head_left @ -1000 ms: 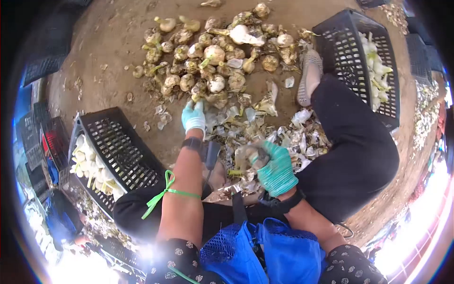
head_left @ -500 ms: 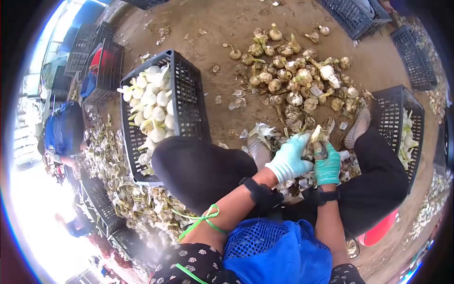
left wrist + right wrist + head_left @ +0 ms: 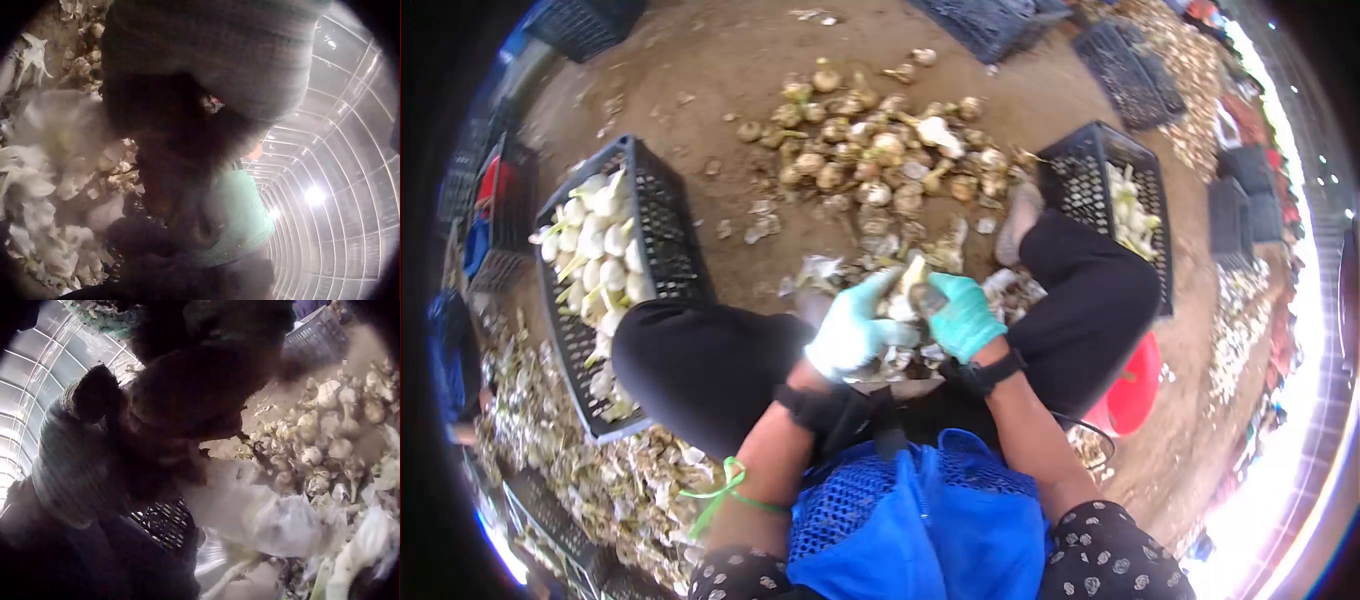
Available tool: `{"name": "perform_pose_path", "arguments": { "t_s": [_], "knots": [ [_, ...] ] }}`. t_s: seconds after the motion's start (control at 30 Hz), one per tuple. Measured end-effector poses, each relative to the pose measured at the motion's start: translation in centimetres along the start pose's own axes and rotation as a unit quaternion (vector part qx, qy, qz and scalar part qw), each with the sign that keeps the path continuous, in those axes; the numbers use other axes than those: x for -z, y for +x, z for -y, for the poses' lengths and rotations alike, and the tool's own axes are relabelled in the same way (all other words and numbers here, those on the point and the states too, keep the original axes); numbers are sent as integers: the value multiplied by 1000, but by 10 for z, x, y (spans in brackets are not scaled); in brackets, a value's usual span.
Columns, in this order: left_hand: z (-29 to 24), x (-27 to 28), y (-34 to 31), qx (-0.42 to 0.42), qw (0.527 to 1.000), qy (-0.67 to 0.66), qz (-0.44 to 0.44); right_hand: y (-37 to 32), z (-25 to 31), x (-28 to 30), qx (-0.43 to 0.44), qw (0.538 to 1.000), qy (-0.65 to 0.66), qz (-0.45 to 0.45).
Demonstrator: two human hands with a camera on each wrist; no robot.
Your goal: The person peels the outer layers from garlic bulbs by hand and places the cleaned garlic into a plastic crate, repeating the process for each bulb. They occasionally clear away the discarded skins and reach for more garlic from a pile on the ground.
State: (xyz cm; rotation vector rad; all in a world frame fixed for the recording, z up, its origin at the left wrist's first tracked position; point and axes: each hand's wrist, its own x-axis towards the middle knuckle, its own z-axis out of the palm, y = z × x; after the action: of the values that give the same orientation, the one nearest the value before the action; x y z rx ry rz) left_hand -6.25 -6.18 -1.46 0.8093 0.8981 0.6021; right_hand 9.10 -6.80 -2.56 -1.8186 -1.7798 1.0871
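Note:
Between my two gloved hands, over my lap, is a garlic bulb [image 3: 904, 298] with its pale stem end up. My left hand [image 3: 852, 328], in a pale mint glove, grips it from the left with the thumb spread along the near side. From the right, the curled fingers of my right hand [image 3: 963, 318], in a greener glove, hold the same bulb. Both hands are dark in the wrist views, and they hide much of the bulb. Loose white garlic skin [image 3: 269, 519] shows blurred below my right hand in the right wrist view.
Unpeeled garlic bulbs [image 3: 870, 150] lie heaped on the dirt floor ahead. A black crate [image 3: 665, 225] of cleaned white garlic stands at my left, another crate [image 3: 1085, 180] at my right. A red container [image 3: 1130, 390] sits beside my right leg. Shed skins [image 3: 815, 270] litter the ground.
My left hand has come back from the heap's near edge to meet my right hand over my lap, and both now hold a garlic bulb. The head view has swung left, then back.

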Motion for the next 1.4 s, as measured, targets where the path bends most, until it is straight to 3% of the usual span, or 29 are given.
{"name": "perform_pose_path", "arguments": {
  "t_s": [0.07, 0.13, 0.17, 0.23, 0.27, 0.33, 0.37, 0.4, 0.47, 0.6, 0.67, 0.7, 0.8, 0.97, 1.0, 1.1, 1.2, 1.27, 1.33, 1.4],
  "knots": [
    [10, 2, 4, -44, 988, -147, 21, -2, -2, -4, -5, 997, 72, -39],
    [12, 12, 8, -4, 965, -257, 53, -7, 5, 2, -25, 996, 79, -40],
    [19, 15, 10, -29, 935, -340, 93, -9, 8, 3, 22, 995, 44, -82],
    [24, 14, 15, -4, 906, -421, 53, -14, 6, -3, 125, 975, -37, -179],
    [24, 14, 18, 12, 897, -441, 43, -12, 2, -5, 124, 975, -38, -182],
    [32, 17, 18, 1, 962, -270, 34, -10, -2, -7, 153, 955, -9, -253],
    [25, 8, 10, -50, 979, -194, 24, -11, 3, -4, 101, 962, -23, -251],
    [40, 3, 17, -190, 972, -134, -25, -5, -18, -13, 41, 968, 103, -226],
    [35, -5, 15, -204, 971, -85, -90, -11, 4, -4, 14, 971, 81, -225],
    [31, -3, 16, -172, 954, -209, -128, -17, 22, 4, 54, 971, 60, -225],
    [31, 0, 15, -165, 955, -241, -44, -22, 37, 14, -32, 979, 119, -163],
    [31, -2, 14, -159, 952, -258, -43, -21, 26, 9, -22, 975, 158, -155],
    [21, -3, 10, -140, 965, -218, -38, -19, 14, 10, -65, 962, 240, -115],
    [22, -4, 10, -137, 974, -175, -36, -19, 12, 15, -88, 968, 212, -104],
    [24, -3, 10, -132, 976, -165, -45, -19, 6, 10, -96, 956, 255, -108],
    [27, -3, 9, -146, 972, -174, -66, -21, 8, 7, -67, 964, 215, -144],
    [23, -4, 6, -148, 972, -167, -74, -17, 0, 7, -70, 969, 209, -114],
    [21, -5, 7, -142, 965, -210, -72, -16, 4, 11, -16, 987, 121, -109],
    [25, -1, 11, -158, 969, -181, -54, -16, 3, 13, -46, 985, 148, -71],
    [21, -2, 10, -120, 970, -200, -67, -19, 11, 17, -41, 989, 129, -63]
  ]
}}
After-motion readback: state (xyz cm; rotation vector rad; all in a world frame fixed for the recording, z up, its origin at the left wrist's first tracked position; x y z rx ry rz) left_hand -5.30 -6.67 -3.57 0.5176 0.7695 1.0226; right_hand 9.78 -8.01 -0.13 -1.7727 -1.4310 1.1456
